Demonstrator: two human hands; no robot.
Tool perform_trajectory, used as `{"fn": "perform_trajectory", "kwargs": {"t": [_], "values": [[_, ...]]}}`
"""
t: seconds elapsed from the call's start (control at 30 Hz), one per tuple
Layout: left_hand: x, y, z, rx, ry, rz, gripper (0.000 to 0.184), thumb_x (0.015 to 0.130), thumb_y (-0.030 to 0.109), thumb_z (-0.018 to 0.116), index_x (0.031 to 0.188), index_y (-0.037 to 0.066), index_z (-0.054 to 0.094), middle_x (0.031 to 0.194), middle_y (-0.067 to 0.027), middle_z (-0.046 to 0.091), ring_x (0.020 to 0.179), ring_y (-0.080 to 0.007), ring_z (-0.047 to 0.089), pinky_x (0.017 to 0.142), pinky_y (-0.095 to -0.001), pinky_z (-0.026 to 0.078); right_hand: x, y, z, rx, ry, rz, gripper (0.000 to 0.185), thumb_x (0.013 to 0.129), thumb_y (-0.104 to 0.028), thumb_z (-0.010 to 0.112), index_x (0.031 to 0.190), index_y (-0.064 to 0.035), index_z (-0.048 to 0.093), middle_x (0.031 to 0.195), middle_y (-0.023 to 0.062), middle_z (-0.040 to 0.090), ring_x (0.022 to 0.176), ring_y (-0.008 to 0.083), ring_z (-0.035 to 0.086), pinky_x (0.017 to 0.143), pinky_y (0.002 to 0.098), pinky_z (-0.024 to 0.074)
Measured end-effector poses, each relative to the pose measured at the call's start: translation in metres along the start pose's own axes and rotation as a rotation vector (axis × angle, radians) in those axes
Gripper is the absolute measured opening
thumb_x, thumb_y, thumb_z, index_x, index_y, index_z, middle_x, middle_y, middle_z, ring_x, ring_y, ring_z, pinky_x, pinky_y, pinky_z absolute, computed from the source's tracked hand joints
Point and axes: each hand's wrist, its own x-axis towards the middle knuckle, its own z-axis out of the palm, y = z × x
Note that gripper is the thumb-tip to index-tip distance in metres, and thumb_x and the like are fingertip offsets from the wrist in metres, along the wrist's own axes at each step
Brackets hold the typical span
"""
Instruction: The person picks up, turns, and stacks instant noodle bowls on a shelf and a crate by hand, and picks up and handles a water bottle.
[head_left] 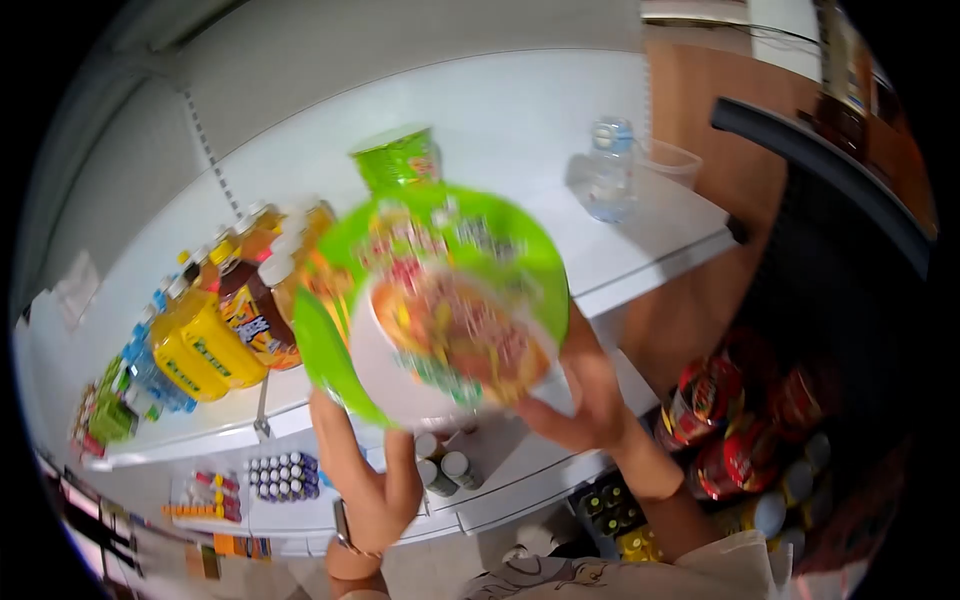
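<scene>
A large green instant noodle cup [465, 330] with a noodle picture on its side is held up close before me, blurred by motion. My left hand [370, 485] grips it from the lower left, thumb and fingers around its edge. On the lower right side, my right hand [580, 400] is closed around it, thumb towards me. Behind it, another green noodle cup [395, 158] stands on the white shelf [610, 255].
Juice and tea bottles [205, 345] crowd the shelf's left side. A clear water bottle [610, 170] stands at right. Small cans [460, 468] and little bottles [283, 476] occupy the lower shelf. Red noodle cups [735, 455] fill a dark cart or bin [850, 260] on the right.
</scene>
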Motion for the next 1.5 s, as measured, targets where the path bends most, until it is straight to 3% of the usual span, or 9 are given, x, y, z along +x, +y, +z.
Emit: {"fn": "perform_trajectory", "kwargs": {"t": [0.23, 0.37, 0.5, 0.6, 0.73, 0.87, 1.13, 1.27, 1.5], "values": [[0.119, -0.018, 0.042, 0.015, 0.124, 0.05, 0.052, 0.092, 0.013, 0.043, 0.136, -0.005, 0.022, 0.107, -0.0188, 0.054, 0.088, -0.0203, 0.055, 0.078, -0.0289, 0.044, 0.131, 0.056, -0.007, -0.099, 0.189, -0.152, 0.083, 0.074, -0.026, 0.066, 0.137, 0.0029, 0.02, 0.112, 0.0227, 0.053, 0.099, 0.0312, 0.054, 0.086, 0.0364, 0.0424], [0.131, -0.067, 0.069, -0.066, -0.131, -0.426, 0.061, 0.089, 0.018, 0.047, 0.135, -0.009, 0.016, 0.112, -0.0261, 0.052, 0.098, -0.0288, 0.056, 0.083, -0.0341, 0.043, 0.138, 0.104, 0.006, -0.124, 0.077, 0.041, 0.086, 0.078, -0.028, 0.064, 0.14, -0.0017, 0.01, 0.117, 0.0244, 0.05, 0.105, 0.0333, 0.053, 0.088, 0.0363, 0.0418], [0.117, -0.083, 0.084, 0.101, -0.059, -0.155, 0.066, 0.089, 0.012, 0.048, 0.139, -0.003, 0.007, 0.107, -0.0198, 0.055, 0.078, -0.0205, 0.061, 0.071, -0.029, 0.048, 0.133, 0.121, 0.011, -0.126, 0.055, 0.078, 0.089, 0.081, -0.03, 0.063, 0.14, -0.0036, 0.002, 0.124, 0.0226, 0.047, 0.109, 0.0336, 0.052, 0.089, 0.0362, 0.0423], [0.119, -0.073, 0.079, -0.042, -0.078, -0.25, 0.068, 0.085, 0.014, 0.05, 0.136, -0.009, 0.01, 0.12, -0.0301, 0.045, 0.107, -0.0372, 0.05, 0.089, -0.0366, 0.04, 0.132, 0.108, 0.015, -0.051, 0.043, 0.161, 0.088, 0.081, -0.027, 0.063, 0.14, -0.0023, 0.004, 0.125, 0.0202, 0.047, 0.107, 0.0297, 0.053, 0.085, 0.0332, 0.045], [0.116, -0.078, 0.07, -0.053, -0.088, -0.168, 0.071, 0.087, 0.015, 0.051, 0.138, -0.004, 0.007, 0.124, -0.0228, 0.046, 0.105, -0.0254, 0.053, 0.08, -0.0308, 0.045, 0.132, 0.108, 0.024, 0.062, 0.073, 0.097, 0.087, 0.08, -0.024, 0.064, 0.14, -0.002, 0.005, 0.124, 0.0182, 0.049, 0.101, 0.0245, 0.056, 0.077, 0.0286, 0.0482], [0.091, -0.055, 0.038, 0.059, -0.097, -0.062, 0.073, 0.084, 0.011, 0.056, 0.138, -0.004, 0.009, 0.14, -0.0226, 0.024, 0.129, -0.0302, 0.027, 0.103, -0.0343, 0.028, 0.113, 0.112, 0.035, -0.158, 0.277, -0.025, 0.083, 0.078, -0.02, 0.064, 0.14, -0.0021, 0.012, 0.134, 0.0168, 0.037, 0.117, 0.0265, 0.041, 0.096, 0.0352, 0.034], [-0.024, 0.01, -0.131, -0.348, -0.826, 0.076, 0.048, 0.079, 0.014, 0.064, 0.121, -0.001, 0.046, 0.124, -0.0164, 0.047, 0.111, -0.0298, 0.048, 0.091, -0.0358, 0.04, -0.038, 0.07, 0.136, -0.087, 0.649, -0.238, 0.031, 0.085, -0.021, 0.045, 0.104, 0.0029, 0.045, 0.101, 0.0157, 0.05, 0.095, 0.0239, 0.048, 0.088, 0.0368, 0.0359], [-0.101, 0.018, -0.2, -0.741, -0.895, -0.027, 0.052, 0.081, 0.041, 0.061, 0.116, 0.004, 0.049, 0.11, -0.015, 0.055, 0.101, -0.0318, 0.052, 0.085, -0.0435, 0.04, -0.092, 0.052, 0.229, 0.094, 0.243, -0.096, 0.018, 0.085, -0.017, 0.043, 0.09, -0.0005, 0.048, 0.082, 0.0103, 0.051, 0.079, 0.0189, 0.047, 0.074, 0.0328, 0.0374], [-0.172, 0.057, -0.311, -0.85, -0.911, -0.031, 0.061, 0.079, 0.048, 0.059, 0.119, 0.004, 0.046, 0.121, -0.0198, 0.046, 0.107, -0.0372, 0.046, 0.085, -0.0454, 0.039, -0.138, 0.006, 0.411, 0.467, -0.335, 0.142, 0.011, 0.076, 0.004, 0.054, 0.085, -0.0023, 0.055, 0.072, 0.0078, 0.055, 0.066, 0.0188, 0.052, 0.065, 0.0292, 0.0408]]}}
